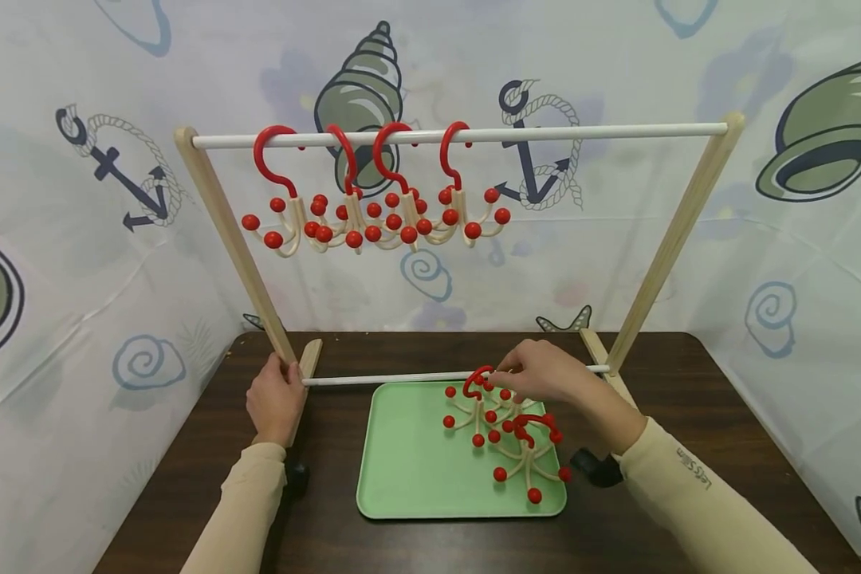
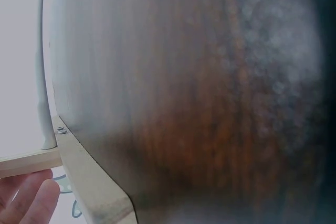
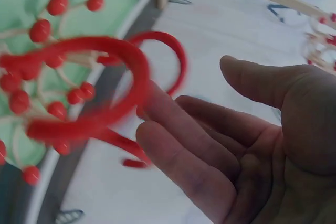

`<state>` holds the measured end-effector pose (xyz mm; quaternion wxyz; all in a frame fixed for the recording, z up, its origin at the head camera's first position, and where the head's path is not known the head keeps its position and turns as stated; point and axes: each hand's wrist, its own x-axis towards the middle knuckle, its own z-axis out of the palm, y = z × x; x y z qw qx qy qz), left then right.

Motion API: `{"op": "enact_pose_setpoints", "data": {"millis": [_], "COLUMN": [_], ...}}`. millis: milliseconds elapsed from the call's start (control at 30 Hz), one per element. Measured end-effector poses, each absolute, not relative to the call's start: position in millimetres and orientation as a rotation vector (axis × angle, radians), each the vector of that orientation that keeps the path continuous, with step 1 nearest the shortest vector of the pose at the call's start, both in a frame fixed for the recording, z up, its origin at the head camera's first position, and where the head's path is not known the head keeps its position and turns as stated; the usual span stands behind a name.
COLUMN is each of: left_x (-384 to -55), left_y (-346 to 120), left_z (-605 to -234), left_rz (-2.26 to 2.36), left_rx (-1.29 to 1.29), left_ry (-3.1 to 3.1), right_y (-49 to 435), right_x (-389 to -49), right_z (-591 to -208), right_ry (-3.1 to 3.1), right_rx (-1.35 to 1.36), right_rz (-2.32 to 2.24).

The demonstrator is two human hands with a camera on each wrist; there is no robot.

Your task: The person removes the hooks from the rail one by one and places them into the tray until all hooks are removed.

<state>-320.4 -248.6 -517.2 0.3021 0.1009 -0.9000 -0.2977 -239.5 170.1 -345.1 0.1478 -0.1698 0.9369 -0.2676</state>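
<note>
Hands working at a wooden hanging rack (image 1: 678, 231) over a green tray (image 1: 409, 470).

The right hand (image 1: 545, 375) is reaching its loosely spread, uncurled fingers (image 3: 178, 135) to the red hook (image 1: 476, 379) of a multi-arm hanger (image 1: 477, 406) lying at the tray's far edge; whether they are touching it cannot be told. Its hook is pointing up and away from the person, ball-tipped arms splaying onto the tray. A second hanger (image 1: 531, 450) is lying just beside it. The left hand (image 1: 276, 399) is gripping the rack's left post (image 1: 240, 255) at its foot on the bench (image 1: 689, 383). Four hangers (image 1: 373, 215) are hanging from the top rail (image 1: 581, 131).
</note>
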Motion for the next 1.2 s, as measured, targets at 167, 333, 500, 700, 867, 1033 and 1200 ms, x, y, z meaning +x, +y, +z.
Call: {"op": "enact_pose_setpoints", "data": {"millis": [167,333,500,700,867,1033,1200], "left_x": [-318.9,-317.5,-316.9,-317.4,-318.8,-320.0,-320.0], "left_y": [-250.2,-250.8,-251.3,-250.8,-250.1,-249.2,-248.2], "left_z": [-518.7,-519.4,-520.5,-517.5,-515.6,-516.3,-516.6], "left_rz": [-0.781,-0.783,-0.782,-0.778,-0.775,-0.78,-0.776], "left_rx": [0.275,0.284,0.3,0.29,0.286,0.295,0.285], "left_ry": [-2.388,-2.393,-2.399,-2.404,-2.405,-2.415,-2.401], "right_y": [179.6,180.5,175.3,164.0,152.5,141.0,130.3], "right_x": [-237.2,-239.6,-247.1,-267.9,-291.9,-308.0,-314.6], "right_z": [-317.5,-287.1,-260.1,-231.7,-214.5,-205.8,-199.5], "right_ry": [2.772,2.952,3.228,3.561,3.533,3.374,3.29], "right_rx": [-0.545,-0.687,-0.941,-0.945,-0.749,-0.646,-0.596], "right_rz": [-0.818,-0.881,-1.035,-1.119,-0.975,-0.989,-1.014]}}
